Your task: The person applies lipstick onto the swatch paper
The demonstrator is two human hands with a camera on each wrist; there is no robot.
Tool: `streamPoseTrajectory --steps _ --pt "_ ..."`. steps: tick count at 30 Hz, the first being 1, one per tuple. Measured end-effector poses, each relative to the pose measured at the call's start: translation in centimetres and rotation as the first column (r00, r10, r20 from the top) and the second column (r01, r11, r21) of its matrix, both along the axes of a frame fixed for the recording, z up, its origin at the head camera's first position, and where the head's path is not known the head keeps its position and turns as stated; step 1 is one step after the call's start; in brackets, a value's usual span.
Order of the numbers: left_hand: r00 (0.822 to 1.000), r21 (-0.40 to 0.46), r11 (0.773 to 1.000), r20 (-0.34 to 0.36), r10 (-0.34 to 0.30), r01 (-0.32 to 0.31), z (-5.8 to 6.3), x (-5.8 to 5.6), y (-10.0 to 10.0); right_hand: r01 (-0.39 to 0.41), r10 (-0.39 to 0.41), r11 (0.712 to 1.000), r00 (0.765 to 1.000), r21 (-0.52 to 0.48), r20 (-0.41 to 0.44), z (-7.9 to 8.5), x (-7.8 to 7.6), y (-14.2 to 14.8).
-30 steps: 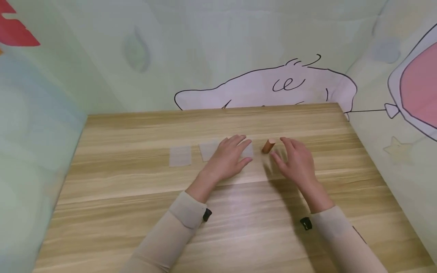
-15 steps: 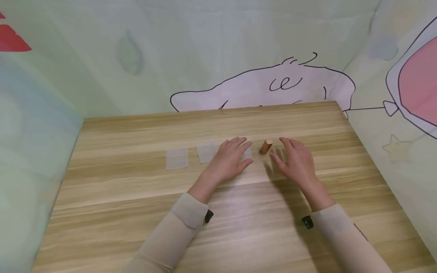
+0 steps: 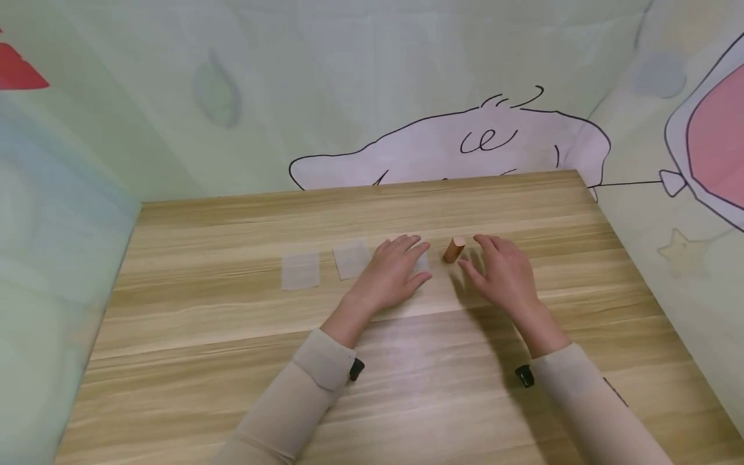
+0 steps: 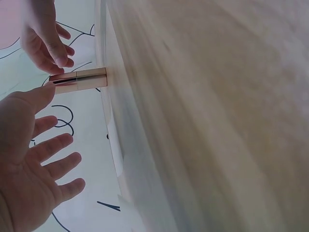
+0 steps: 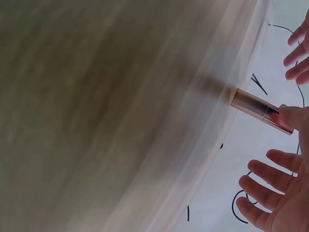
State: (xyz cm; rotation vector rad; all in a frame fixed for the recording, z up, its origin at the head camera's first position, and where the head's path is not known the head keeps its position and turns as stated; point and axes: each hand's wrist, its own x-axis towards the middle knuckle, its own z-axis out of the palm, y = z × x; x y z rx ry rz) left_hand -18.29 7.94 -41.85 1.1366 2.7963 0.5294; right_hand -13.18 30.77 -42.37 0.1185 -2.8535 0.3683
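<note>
A shiny copper-coloured lipstick tube [image 3: 454, 250] stands upright on the wooden table [image 3: 232, 387], with a seam round its middle in the wrist views. Just to its right is my right hand [image 3: 502, 274], thumb and fingers spread and nothing between them. My left hand [image 3: 391, 274] hovers to the left of the tube, fingers apart and holding nothing. Under and beside that hand lie pale square sheets: one at far left [image 3: 300, 270], a middle sheet [image 3: 351, 259], and a right sheet [image 3: 422, 261] mostly hidden by the fingers. In the left wrist view the left thumb [image 4: 41, 98] overlaps the tube's top end.
Behind the table's far edge hangs a pale printed backdrop [image 3: 325, 84] with a cartoon animal outline. Another printed panel [image 3: 686, 310] with a pink balloon borders the right side. Black wrist devices [image 3: 525, 376] peek out at both sleeves.
The head view has shifted slightly. Both hands, the lipstick tube and the sheets keep practically the same places relative to one another.
</note>
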Motion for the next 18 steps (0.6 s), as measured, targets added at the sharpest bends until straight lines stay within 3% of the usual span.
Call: streamPoseTrajectory --steps 18 --pt "1.000 -0.016 1.000 0.016 -0.007 0.007 -0.5 -0.3 0.6 -0.022 0.022 1.000 0.991 -0.003 0.133 -0.4 -1.2 0.2"
